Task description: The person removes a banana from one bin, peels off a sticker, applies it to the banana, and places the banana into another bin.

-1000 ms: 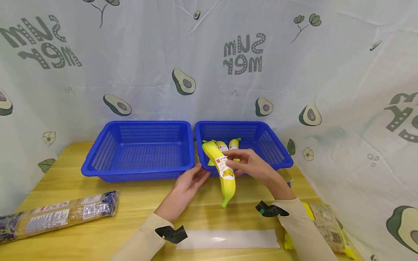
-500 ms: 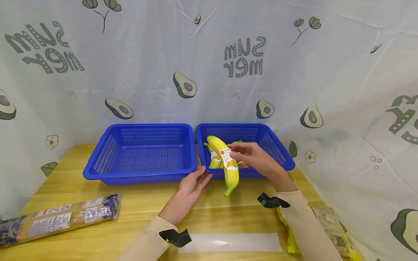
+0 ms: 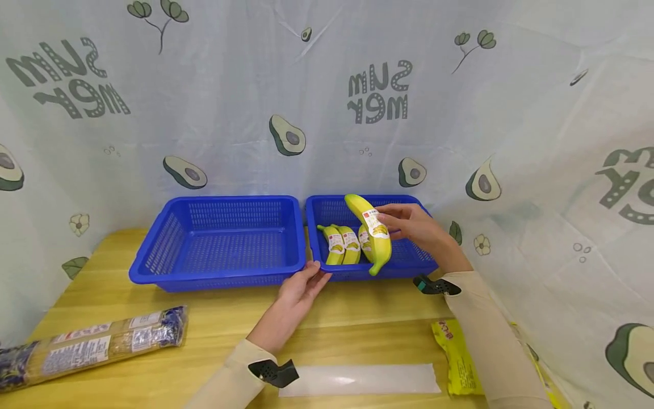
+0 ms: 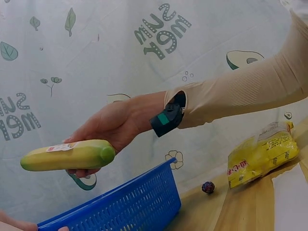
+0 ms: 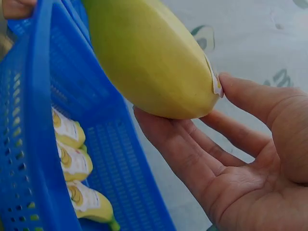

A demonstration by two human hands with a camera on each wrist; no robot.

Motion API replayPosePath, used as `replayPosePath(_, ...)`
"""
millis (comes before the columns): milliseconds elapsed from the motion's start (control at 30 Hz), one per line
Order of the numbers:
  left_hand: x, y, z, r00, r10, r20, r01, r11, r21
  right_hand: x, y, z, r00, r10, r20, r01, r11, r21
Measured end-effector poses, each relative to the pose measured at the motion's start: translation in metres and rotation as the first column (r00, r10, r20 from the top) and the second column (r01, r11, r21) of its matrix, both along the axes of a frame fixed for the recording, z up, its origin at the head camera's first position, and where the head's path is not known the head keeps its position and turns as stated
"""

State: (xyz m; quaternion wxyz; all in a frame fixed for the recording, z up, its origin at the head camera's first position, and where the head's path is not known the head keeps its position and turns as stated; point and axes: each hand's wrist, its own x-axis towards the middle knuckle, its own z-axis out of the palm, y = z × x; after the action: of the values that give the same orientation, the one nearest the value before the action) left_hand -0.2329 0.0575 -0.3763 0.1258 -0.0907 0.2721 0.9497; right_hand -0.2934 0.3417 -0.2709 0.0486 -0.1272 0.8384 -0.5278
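Note:
My right hand [image 3: 419, 230] holds a yellow banana [image 3: 377, 236] with a white label, pinched between thumb and fingers above the right blue basket [image 3: 409, 271]. In the right wrist view the thumb presses the label side, and the fingers lie under the banana [image 5: 154, 62]. Inside that basket, three similar labelled bananas [image 3: 343, 245] lie side by side at its left; the held one partly hides the third. My left hand [image 3: 296, 292] grips the basket's front left corner, thumb on the rim and fingers below it.
A second blue basket [image 3: 219, 276] stands close at the left, with nothing in it. A long pack of dried noodles [image 3: 97, 345] lies front left. A white strip [image 3: 363, 379] is on the table; a yellow bag [image 3: 462, 358] and a small dark ball [image 4: 208, 187] lie right.
My right hand has carried the banana rightward and up, from the basket's front left to over its middle, uncovering the bananas inside. My left hand stays at the corner.

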Motion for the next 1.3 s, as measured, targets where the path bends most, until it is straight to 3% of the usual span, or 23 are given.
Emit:
replayPosePath(333, -0.001, -0.002, -0.001, 0.999, 0.028, 0.043, -0.027, 0.999, -0.019, -0.028, 0.014, -0.008, 0.994, -0.07, 0.083, 0.074, 0.996, -0.047)
replayPosePath(800, -0.004, 0.0, 0.001, 0.998, 0.031, 0.051, -0.029, 0.999, -0.032, -0.062, 0.023, -0.009, 0.959, -0.2, 0.201, 0.212, 0.976, -0.043)
replayPosePath(1100, -0.003, 0.003, 0.002, 0.998, 0.022, 0.063, -0.021, 1.0, -0.017, -0.071, 0.031, -0.015, 0.951, -0.194, 0.242, 0.205, 0.979, -0.018)
replayPosePath(1300, -0.004, 0.003, 0.003, 0.996, 0.028, 0.079, -0.027, 0.999, -0.018, -0.07, 0.032, -0.018, 0.941, -0.207, 0.267, 0.201, 0.978, 0.049)
